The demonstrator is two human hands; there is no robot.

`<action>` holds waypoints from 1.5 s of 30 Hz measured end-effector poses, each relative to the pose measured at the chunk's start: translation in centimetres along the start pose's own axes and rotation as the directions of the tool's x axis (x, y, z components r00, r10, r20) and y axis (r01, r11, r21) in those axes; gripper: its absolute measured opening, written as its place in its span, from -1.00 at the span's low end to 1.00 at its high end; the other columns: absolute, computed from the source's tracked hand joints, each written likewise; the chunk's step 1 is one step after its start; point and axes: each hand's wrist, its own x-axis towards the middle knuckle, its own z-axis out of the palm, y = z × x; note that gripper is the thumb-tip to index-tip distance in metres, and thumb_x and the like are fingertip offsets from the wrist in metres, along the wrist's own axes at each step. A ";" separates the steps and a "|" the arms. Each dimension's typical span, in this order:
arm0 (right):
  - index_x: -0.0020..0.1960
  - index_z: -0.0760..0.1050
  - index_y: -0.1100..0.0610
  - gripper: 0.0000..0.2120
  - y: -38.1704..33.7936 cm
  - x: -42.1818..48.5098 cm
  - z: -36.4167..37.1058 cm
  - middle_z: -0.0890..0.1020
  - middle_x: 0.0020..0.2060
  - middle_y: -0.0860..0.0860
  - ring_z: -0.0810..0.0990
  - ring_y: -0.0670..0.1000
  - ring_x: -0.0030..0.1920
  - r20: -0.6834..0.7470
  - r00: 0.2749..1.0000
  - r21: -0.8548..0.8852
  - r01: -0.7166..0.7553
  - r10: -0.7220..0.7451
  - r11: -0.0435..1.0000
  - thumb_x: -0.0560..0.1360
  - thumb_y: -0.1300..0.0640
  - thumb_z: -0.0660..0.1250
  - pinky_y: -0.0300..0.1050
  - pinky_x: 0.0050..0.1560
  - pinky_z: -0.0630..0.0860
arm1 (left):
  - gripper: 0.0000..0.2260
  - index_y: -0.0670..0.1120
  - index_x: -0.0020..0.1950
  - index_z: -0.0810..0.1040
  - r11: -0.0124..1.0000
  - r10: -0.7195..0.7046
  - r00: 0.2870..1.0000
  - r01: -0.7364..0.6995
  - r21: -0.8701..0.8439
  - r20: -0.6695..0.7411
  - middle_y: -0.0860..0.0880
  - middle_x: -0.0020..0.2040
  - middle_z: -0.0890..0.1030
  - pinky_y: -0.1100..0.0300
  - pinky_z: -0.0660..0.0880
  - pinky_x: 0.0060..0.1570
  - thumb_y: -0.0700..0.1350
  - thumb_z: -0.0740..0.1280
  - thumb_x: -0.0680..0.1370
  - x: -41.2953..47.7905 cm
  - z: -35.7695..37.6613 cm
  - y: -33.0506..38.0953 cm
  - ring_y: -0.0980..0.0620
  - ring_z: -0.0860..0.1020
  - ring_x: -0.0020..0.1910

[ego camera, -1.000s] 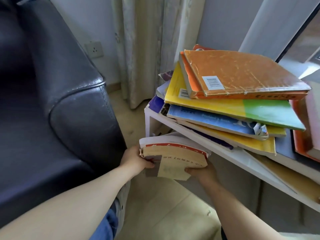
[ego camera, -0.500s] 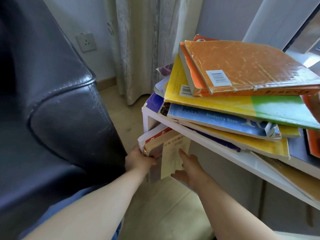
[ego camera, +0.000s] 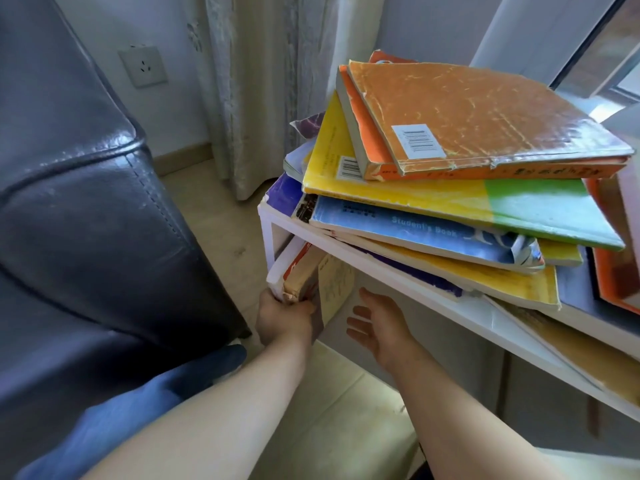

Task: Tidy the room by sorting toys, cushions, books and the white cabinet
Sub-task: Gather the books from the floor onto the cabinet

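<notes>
Sofa arm [ego camera: 104,209]: dark leather, filling the left of the frame; its rounded front edge borders a narrow strip of floor [ego camera: 221,216].
Open room: this floor strip, between the sofa and the cabinet, runs up the frame to the curtain [ego camera: 256,91].
Left hand [ego camera: 284,322]: lower centre, fingers curled round the near end of the worn books.
Worn books [ego camera: 299,271]: a small tilted bundle inside the opening under the cabinet's top board, at its left corner; long axis runs from the hand up and right into the opening, and the near end juts out past the board's edge.
Right hand [ego camera: 381,327]: just right of the bundle, palm up, fingers spread, holding nothing.
White cabinet [ego camera: 485,323]: top board's front edge slants from centre down to the right edge.
Book stack [ego camera: 415,195]: fanned flat on the board, corners overhanging its front edge.
</notes>
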 end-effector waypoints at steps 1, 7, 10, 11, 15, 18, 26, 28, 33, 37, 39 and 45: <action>0.34 0.33 0.08 -0.65 0.0 0.0 0.0 0.50 -0.07 0.04 0.52 0.09 0.00 -0.001 1.000 -0.005 -0.001 0.001 1.000 0.58 0.03 0.21 -0.02 0.02 0.49 | -0.72 0.03 -0.02 0.42 1.000 -0.003 1.000 0.003 -0.003 -0.006 0.01 -0.05 0.54 0.15 0.44 -0.09 -0.26 0.41 0.42 0.0 0.1 0.2 -0.04 0.49 -0.08; 0.24 0.36 0.06 -0.75 0.5 -0.3 0.2 0.53 -0.01 0.06 0.54 0.07 0.03 0.036 0.999 -0.097 -0.023 0.026 0.995 0.59 0.04 0.19 -0.04 0.04 0.49 | -0.70 -0.03 -0.02 0.38 0.998 -0.050 0.998 0.051 -0.044 0.024 -0.01 -0.11 0.48 0.18 0.41 -0.09 -0.26 0.44 0.41 0.2 0.3 0.9 -0.03 0.46 -0.12; 0.26 0.36 0.08 -0.74 0.6 -0.5 0.1 0.54 0.04 0.07 0.54 0.09 0.08 0.055 0.998 -0.137 -0.032 0.040 0.990 0.60 0.05 0.18 -0.04 0.06 0.49 | -0.69 -0.02 0.03 0.43 0.991 -0.107 0.993 0.110 -0.071 0.047 -0.05 -0.06 0.55 0.11 0.52 -0.06 -0.26 0.44 0.41 0.1 0.5 0.4 -0.07 0.54 -0.10; 0.28 0.35 0.09 -0.72 0.5 -0.5 0.0 0.53 0.09 0.09 0.54 0.10 0.10 0.055 0.998 -0.140 -0.036 0.044 0.990 0.60 0.06 0.19 -0.04 0.05 0.49 | -0.67 -0.02 0.06 0.44 0.988 -0.119 0.991 0.125 -0.094 0.059 -0.06 -0.04 0.57 0.05 0.56 0.00 -0.27 0.45 0.40 0.0 0.7 0.2 -0.09 0.56 -0.07; 0.32 0.34 0.10 -0.68 0.4 -0.2 -0.2 0.52 0.17 0.12 0.53 0.11 0.14 0.043 0.997 -0.157 -0.054 0.061 0.986 0.59 0.07 0.19 -0.04 0.03 0.50 | -0.62 -0.06 0.12 0.45 0.978 -0.157 0.982 0.169 -0.124 0.102 -0.06 0.00 0.57 -0.09 0.56 0.06 -0.32 0.45 0.38 0.1 0.8 0.2 -0.13 0.57 0.00; 0.35 0.32 0.09 -0.65 0.7 -0.2 -0.3 0.53 0.15 0.10 0.53 0.10 0.13 0.038 0.996 -0.194 -0.072 0.081 0.978 0.59 0.06 0.19 -0.04 0.05 0.49 | -0.57 -0.08 0.17 0.43 0.983 -0.166 0.978 0.175 -0.057 0.126 -0.07 0.03 0.54 -0.10 0.55 0.09 -0.31 0.46 0.38 0.5 0.6 0.7 -0.15 0.56 0.07; 0.34 0.34 0.15 -0.65 0.7 -0.7 -0.3 0.53 0.14 0.12 0.53 0.09 0.09 -0.004 0.996 -0.228 -0.087 0.089 0.970 0.60 0.07 0.18 -0.05 0.04 0.49 | -0.57 -0.09 0.21 0.42 0.991 -0.122 0.977 0.108 0.083 0.176 -0.12 0.10 0.56 -0.06 0.57 0.03 -0.17 0.48 0.40 0.4 -0.1 0.5 -0.15 0.56 0.04; 0.34 0.34 0.15 -0.66 0.7 -1.1 -0.2 0.53 0.14 0.12 0.53 0.09 0.08 -0.003 0.996 -0.228 -0.088 0.089 0.970 0.60 0.08 0.18 -0.06 0.00 0.48 | -0.59 -0.08 0.22 0.41 0.988 -0.130 0.970 0.108 0.113 0.204 -0.12 0.12 0.56 0.01 0.59 -0.11 -0.15 0.46 0.42 0.4 -0.4 0.6 -0.13 0.56 0.02; 0.29 0.37 0.15 -0.71 0.6 -1.9 0.0 0.53 0.12 0.11 0.53 0.08 0.06 -0.005 0.998 -0.247 -0.069 0.069 0.967 0.59 0.09 0.18 -0.06 0.01 0.48 | -0.58 -0.09 0.25 0.39 0.975 -0.160 0.949 0.110 0.192 0.272 -0.15 0.14 0.55 0.11 0.54 -0.34 -0.15 0.45 0.44 0.0 -1.3 1.3 -0.17 0.56 0.06; 0.23 0.39 0.13 -0.76 0.6 -2.9 0.0 0.54 0.06 0.09 0.54 0.06 0.01 -0.015 0.999 -0.291 -0.043 0.041 0.956 0.59 0.09 0.19 -0.05 0.02 0.49 | -0.56 -0.12 0.24 0.37 0.965 -0.126 0.951 0.050 0.259 0.284 -0.16 0.13 0.55 0.10 0.56 -0.27 -0.18 0.45 0.43 -0.5 -2.2 1.7 -0.16 0.56 0.05; 0.21 0.39 0.12 -0.78 0.5 -3.9 -0.1 0.55 0.04 0.08 0.54 0.05 0.00 -0.024 1.000 -0.305 -0.010 0.002 0.952 0.59 0.09 0.19 -0.07 -0.03 0.48 | -0.58 -0.13 0.24 0.37 0.958 -0.101 0.947 0.010 0.288 0.304 -0.16 0.11 0.55 0.03 0.58 -0.09 -0.19 0.44 0.44 -1.1 -2.9 2.1 -0.15 0.57 0.04; 0.17 0.44 0.11 -0.81 -0.1 -7.9 -0.3 0.57 -0.05 0.05 0.57 0.04 -0.05 -0.063 0.992 -0.329 0.085 -0.111 0.941 0.59 0.10 0.19 -0.09 -0.08 0.52 | -0.59 -0.13 0.33 0.32 0.945 0.051 0.951 -0.145 0.293 0.306 -0.09 0.09 0.50 0.09 0.55 -0.07 -0.17 0.34 0.52 -4.2 -5.8 4.0 -0.04 0.53 0.02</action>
